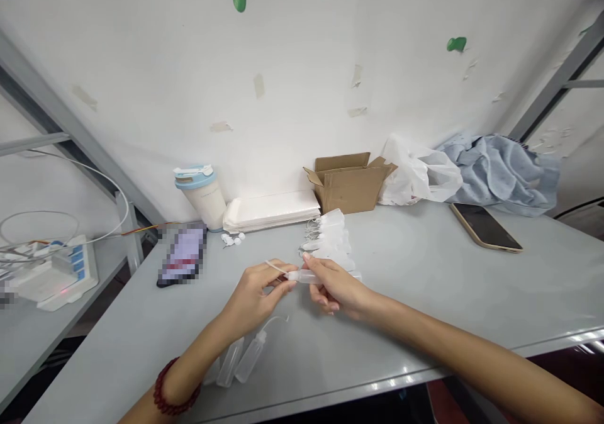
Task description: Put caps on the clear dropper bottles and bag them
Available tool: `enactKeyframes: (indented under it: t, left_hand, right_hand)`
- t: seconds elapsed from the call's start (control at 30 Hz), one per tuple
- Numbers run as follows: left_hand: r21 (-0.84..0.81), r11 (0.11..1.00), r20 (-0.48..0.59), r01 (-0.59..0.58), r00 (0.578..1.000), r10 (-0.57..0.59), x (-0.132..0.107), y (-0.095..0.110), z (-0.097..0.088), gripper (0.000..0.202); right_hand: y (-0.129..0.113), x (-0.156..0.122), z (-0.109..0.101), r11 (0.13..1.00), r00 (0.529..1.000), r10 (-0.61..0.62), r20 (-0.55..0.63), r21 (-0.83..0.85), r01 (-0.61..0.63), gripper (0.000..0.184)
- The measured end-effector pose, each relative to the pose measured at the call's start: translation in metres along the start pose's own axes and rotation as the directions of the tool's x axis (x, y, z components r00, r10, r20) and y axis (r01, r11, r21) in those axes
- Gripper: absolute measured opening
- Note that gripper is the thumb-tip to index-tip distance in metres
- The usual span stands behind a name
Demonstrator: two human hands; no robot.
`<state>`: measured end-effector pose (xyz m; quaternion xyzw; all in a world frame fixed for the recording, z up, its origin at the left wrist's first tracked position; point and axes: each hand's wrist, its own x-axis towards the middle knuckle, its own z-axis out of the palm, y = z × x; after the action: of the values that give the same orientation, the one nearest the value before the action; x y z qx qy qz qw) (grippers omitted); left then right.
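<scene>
1. Fingers [276, 284] of the left hand [255, 295] pinch the thin nozzle end of a small clear bottle [306, 277], while the right hand [337, 289] is closed around its body. The bottle lies sideways between both hands, just above the table [425, 298].
2. Whether the nozzle is fully seated on this bottle cannot be told; the fingertips hide the joint.
3. A few finished-looking bottles [240, 358] lie side by side on the table near the left forearm, each with a narrow tip on.
4. A heap of similar bottles [330, 238] lies just beyond the hands, and some small white caps [233, 239] lie loose to its left, near a lidded cup [202, 194].
5. Judged from these two groups, the work looks early: a small set is done, one bottle is in hand, and the larger heap seems untouched.
</scene>
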<state>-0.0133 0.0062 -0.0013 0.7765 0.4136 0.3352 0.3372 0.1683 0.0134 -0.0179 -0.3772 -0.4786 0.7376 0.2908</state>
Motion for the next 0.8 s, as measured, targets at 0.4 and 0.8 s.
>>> enactKeyframes:
  t: [0.4, 0.8]
  left_hand:
    - [-0.283, 0.918, 0.103, 0.277, 0.961, -0.258, 0.0013, -0.0001, -0.0032, 0.025]
    - [-0.073, 0.997, -0.059, 0.039, 0.997, -0.043, 0.0005, -0.0038, 0.0017, 0.016]
  right_hand:
    - [0.0043, 0.0019, -0.0033, 0.899, 0.966, -0.253, -0.045, -0.381, 0.218, 0.041]
    - [0.0003, -0.001, -0.002, 0.824, 0.921, -0.371, -0.12, -0.5, 0.267, 0.029]
